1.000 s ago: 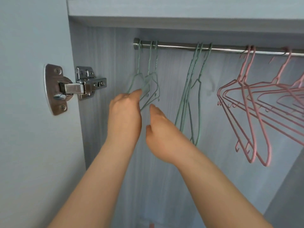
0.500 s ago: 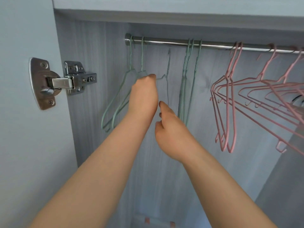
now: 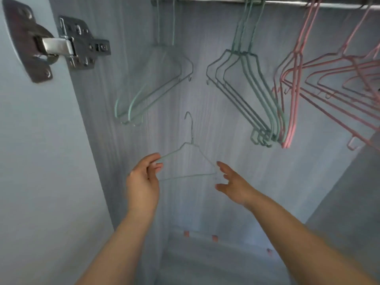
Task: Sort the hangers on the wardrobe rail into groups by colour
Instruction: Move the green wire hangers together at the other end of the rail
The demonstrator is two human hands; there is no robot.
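Observation:
A thin pale grey wire hanger (image 3: 190, 161) is off the rail and held low in front of the wardrobe's back wall. My left hand (image 3: 144, 179) pinches its left shoulder. At the hanger's right end is my right hand (image 3: 234, 184), fingers spread; I cannot tell if it touches the wire. Along the top edge runs the metal rail (image 3: 205, 0). Two green hangers (image 3: 152, 85) hang at its left end, three more green hangers (image 3: 248, 91) at the middle, and several pink hangers (image 3: 320, 79) to the right.
A metal door hinge (image 3: 59, 46) sits at the upper left on the wardrobe's side panel. The wardrobe floor (image 3: 205, 264) lies below, with small pink pieces (image 3: 214, 238) along its back edge.
My left hand has brought the grey hanger down off the rail to well below the hanging ones. My right hand has opened beside it. The view has tilted downward.

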